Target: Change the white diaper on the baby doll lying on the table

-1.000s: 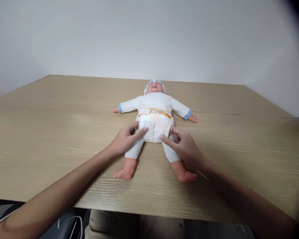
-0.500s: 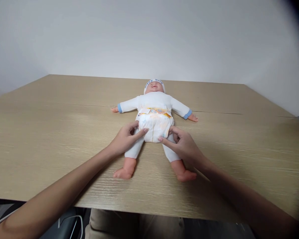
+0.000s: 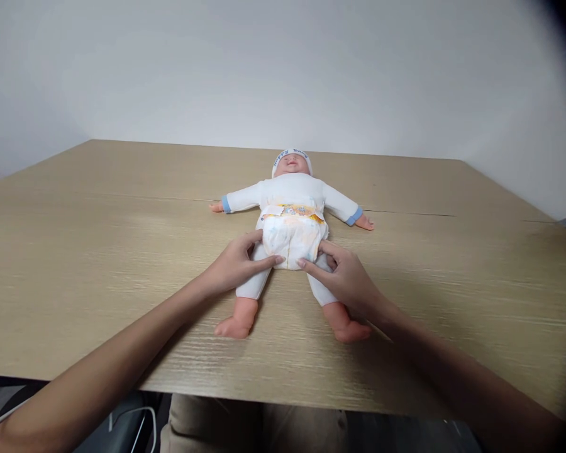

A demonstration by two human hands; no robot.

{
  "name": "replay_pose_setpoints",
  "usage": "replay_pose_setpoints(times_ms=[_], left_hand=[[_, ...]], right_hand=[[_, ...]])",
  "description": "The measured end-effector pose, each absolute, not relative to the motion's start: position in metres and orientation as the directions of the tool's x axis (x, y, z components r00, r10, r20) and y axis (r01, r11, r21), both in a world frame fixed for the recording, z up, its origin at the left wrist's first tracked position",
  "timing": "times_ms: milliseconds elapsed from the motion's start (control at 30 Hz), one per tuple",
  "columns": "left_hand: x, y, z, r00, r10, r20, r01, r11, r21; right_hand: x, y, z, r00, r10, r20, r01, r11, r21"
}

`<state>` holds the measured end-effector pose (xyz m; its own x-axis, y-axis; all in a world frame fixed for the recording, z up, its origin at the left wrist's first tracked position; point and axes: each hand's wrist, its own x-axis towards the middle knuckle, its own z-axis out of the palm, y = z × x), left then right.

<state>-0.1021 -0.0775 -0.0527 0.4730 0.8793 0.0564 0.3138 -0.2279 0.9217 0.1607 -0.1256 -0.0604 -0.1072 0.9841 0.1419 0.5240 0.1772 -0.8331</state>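
Note:
A baby doll in a white outfit with blue cuffs lies on its back, head away from me and bare feet toward me. Around its hips is a white diaper with a colourful printed waistband. My left hand grips the diaper's left leg edge, thumb on the front near the crotch and fingers at the side. On the opposite edge, my right hand grips the diaper the same way, its thumb close to the left one. Some fingertips are hidden under the diaper edges.
The doll rests on a wide wooden table with a seam across it. Behind stands a plain pale wall. Below the near table edge, my legs and a white cable show.
My left thumb has slid a little toward me and inward along the diaper's lower front. My right hand has barely moved, and the doll lies as before.

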Motion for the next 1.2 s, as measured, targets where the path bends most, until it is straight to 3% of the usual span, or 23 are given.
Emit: replay_pose_setpoints(times_ms=[300, 633, 767, 1000, 1200], left_hand=[[-0.102, -0.077, -0.052, 0.507, 0.861, 0.038, 0.210, -0.166, 0.964], [-0.102, -0.078, -0.047, 0.504, 0.862, 0.047, 0.270, -0.209, 0.940], [-0.101, -0.079, -0.048, 0.477, 0.878, 0.045, 0.256, -0.188, 0.948], [-0.099, -0.077, -0.050, 0.431, 0.901, -0.052, 0.118, 0.000, 0.993], [-0.099, -0.076, -0.051, 0.438, 0.890, -0.129, -0.056, 0.171, 0.984]], right_hand=[[0.161, -0.132, -0.056, -0.100, 0.991, 0.091, 0.462, 0.127, -0.878], [0.158, -0.135, -0.057, -0.092, 0.991, 0.101, 0.483, 0.133, -0.866], [0.157, -0.133, -0.060, -0.057, 0.995, 0.083, 0.404, 0.099, -0.909], [0.157, -0.129, -0.067, -0.025, 0.999, 0.022, 0.231, 0.027, -0.973], [0.159, -0.125, -0.073, -0.026, 0.999, 0.032, 0.179, 0.036, -0.983]])
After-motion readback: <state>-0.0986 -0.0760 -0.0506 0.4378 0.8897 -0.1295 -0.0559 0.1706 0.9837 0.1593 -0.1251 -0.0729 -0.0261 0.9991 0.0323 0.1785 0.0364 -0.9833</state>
